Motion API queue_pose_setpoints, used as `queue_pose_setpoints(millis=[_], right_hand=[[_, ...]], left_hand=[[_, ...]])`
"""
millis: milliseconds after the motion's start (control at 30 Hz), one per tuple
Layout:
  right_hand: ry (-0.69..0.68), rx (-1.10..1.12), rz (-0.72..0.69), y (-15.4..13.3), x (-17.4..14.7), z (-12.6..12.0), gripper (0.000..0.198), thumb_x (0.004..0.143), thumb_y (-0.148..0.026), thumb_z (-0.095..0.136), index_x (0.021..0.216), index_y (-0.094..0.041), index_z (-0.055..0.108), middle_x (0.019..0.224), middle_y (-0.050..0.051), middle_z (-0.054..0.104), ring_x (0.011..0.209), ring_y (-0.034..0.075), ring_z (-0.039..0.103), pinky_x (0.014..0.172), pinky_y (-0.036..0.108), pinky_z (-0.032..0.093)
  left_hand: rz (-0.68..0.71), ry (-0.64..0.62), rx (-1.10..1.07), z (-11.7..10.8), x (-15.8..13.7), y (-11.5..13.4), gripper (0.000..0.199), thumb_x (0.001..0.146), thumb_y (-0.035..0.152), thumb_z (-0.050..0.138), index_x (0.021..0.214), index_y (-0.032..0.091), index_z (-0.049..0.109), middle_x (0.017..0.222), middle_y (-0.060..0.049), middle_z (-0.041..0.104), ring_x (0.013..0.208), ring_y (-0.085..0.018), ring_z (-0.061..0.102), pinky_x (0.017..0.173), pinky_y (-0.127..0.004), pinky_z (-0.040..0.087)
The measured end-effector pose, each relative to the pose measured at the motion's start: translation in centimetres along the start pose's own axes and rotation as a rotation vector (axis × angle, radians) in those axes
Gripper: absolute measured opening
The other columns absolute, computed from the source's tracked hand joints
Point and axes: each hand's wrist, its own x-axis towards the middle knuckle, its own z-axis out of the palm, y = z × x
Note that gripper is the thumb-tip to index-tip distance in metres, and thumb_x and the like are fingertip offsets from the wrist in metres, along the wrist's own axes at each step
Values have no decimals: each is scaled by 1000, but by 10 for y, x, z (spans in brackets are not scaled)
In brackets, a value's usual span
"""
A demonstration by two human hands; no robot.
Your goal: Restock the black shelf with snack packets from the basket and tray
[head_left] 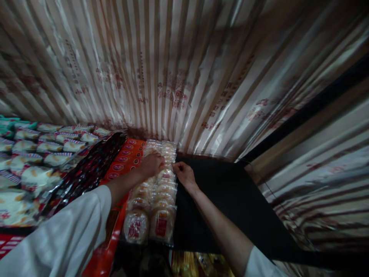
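Note:
Two long rows of round pastries in clear wrappers with red labels run away from me; a wrapped pastry (162,225) fronts the right row and another wrapped pastry (136,226) fronts the left one. My left hand (152,164) lies over the rows past their middle, fingers curled against the packets. At the outer side of the right row, my right hand (184,174) has thumb and fingertips pinched together at a wrapper's edge. What exactly sits between the fingers of either hand is too dark and small to make out.
An orange printed sheet (122,157) and a strip of dark shiny packets (83,173) lie left of the pastries. Beyond stand rows of pale bagged goods (52,157). The black shelf (225,196) extends right. Printed striped plastic sheeting (173,77) hangs behind; gold packets (198,263) show below.

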Motion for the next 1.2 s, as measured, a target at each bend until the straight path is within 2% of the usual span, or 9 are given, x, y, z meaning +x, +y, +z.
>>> queue_pose_setpoints(millis=[167, 267, 367, 600, 833, 1000, 1200], right_hand=[[5, 10, 23, 3, -7, -5, 37, 75, -57, 49, 74, -22, 60, 72, 2, 65, 67, 17, 58, 62, 26, 42], [-50, -46, 40, 0, -16, -14, 41, 73, -61, 50, 70, -22, 61, 69, 1, 64, 66, 17, 58, 60, 26, 40], [-133, -80, 50, -3, -26, -21, 42, 73, -62, 51, 67, -22, 62, 66, 1, 64, 65, 17, 58, 58, 25, 39], [-181, -3, -7, 3, -33, -20, 36, 69, -57, 57, 70, -21, 61, 64, -1, 62, 59, 14, 55, 55, 24, 38], [-44, 3, -17, 9, -31, -3, 29, 75, -50, 53, 69, -23, 60, 62, -2, 61, 58, 14, 55, 56, 24, 40], [33, 11, 16, 8, -30, 3, 32, 76, -53, 50, 69, -23, 58, 63, -1, 61, 60, 15, 56, 58, 25, 42], [33, -13, 6, -1, -41, -6, 38, 76, -58, 49, 75, -21, 59, 71, 2, 65, 66, 18, 59, 63, 27, 43]], left_hand=[[-62, -2, -46, 1, 2, 3, 8, 80, 21, 58, 78, 16, 64, 83, -6, 64, 91, -20, 55, 86, -31, 42], [-79, 11, -66, 2, 2, 3, 8, 78, 22, 60, 76, 16, 64, 82, -5, 64, 91, -19, 55, 86, -31, 43], [-88, 16, -68, 3, 1, 3, 8, 79, 22, 60, 75, 16, 63, 82, -5, 64, 92, -20, 55, 86, -31, 42], [-123, 3, -47, 3, 1, 6, 5, 77, 20, 59, 75, 16, 62, 84, -6, 64, 94, -20, 54, 89, -31, 42], [-105, 91, -22, -2, -9, 14, 4, 80, 20, 58, 84, 17, 59, 93, -7, 60, 102, -22, 48, 89, -34, 42], [-56, 2, 33, -8, -19, 22, 13, 83, 29, 57, 82, 17, 60, 94, -8, 60, 102, -24, 49, 87, -35, 42], [-106, -17, 67, -5, -21, 24, 11, 83, 22, 54, 83, 16, 63, 94, -10, 63, 101, -25, 50, 87, -36, 42]])
